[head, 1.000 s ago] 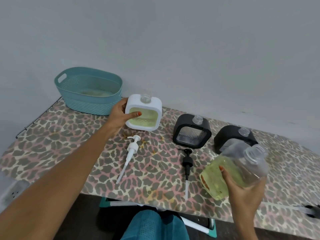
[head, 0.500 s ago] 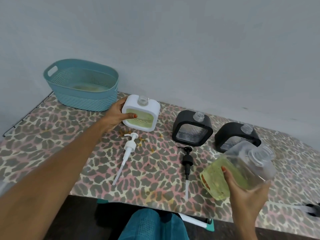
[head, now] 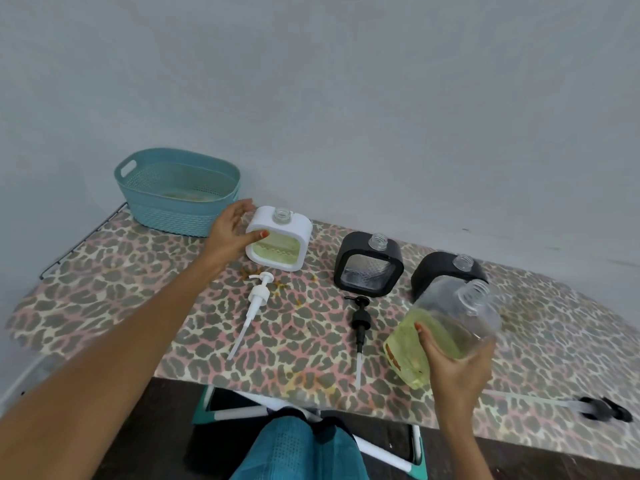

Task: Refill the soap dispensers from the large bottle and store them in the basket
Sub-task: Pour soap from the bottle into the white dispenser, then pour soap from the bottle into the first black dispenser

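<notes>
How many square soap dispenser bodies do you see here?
3: the white square plastic dispenser in the left hand, one black square dispenser at centre, the other black dispenser partly behind the large clear bottle.

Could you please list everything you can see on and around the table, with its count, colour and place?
basket: one, teal, far left of the table, by the wall
white dispenser: one, white, yellow-green soap inside, neck open, right of the basket
black dispensers: two, black, necks open, right of the white one
white pump: one, white, lying before the white dispenser
black pumps: two, black, one lying mid-table, one at the near right edge
large bottle: one, clear, partly full of yellow-green soap, tilted
table: one, leopard-print cover
left hand: holds the white dispenser's left side
right hand: grips the large bottle
</notes>
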